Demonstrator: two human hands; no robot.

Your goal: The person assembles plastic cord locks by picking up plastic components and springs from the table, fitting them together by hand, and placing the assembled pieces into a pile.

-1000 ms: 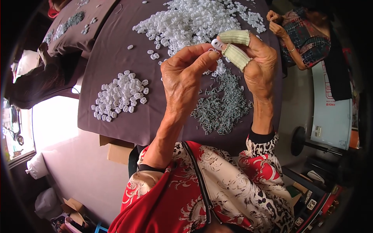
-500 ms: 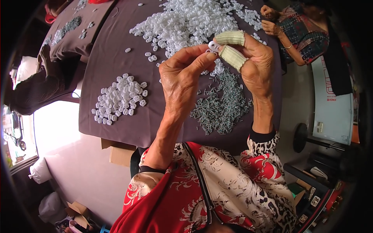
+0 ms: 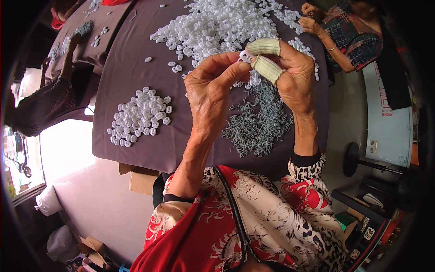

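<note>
My left hand (image 3: 207,88) pinches a small white oval plastic piece with two holes (image 3: 245,56) between thumb and forefinger. Against its right side press the fingertips of my right hand (image 3: 297,75), closed together; whatever lies between them is too small to make out. Cream ribbed finger covers (image 3: 268,68) sleeve the right thumb and forefinger. Under and below the hands, a heap of small grey screws (image 3: 260,124) spreads over the brown tablecloth (image 3: 181,149). Just beyond the hands lies a big pile of the same white pieces (image 3: 217,25).
A smaller pile of white pieces (image 3: 140,115) lies at the table's left. Another person's hands (image 3: 312,22) work at the far right edge. At left, a second person reaches over another table (image 3: 102,27). A cardboard box (image 3: 141,181) sits below the near edge.
The white piece has tilted between my fingers, and my right hand has shifted slightly left. The person at left has stretched an arm forward over the other table.
</note>
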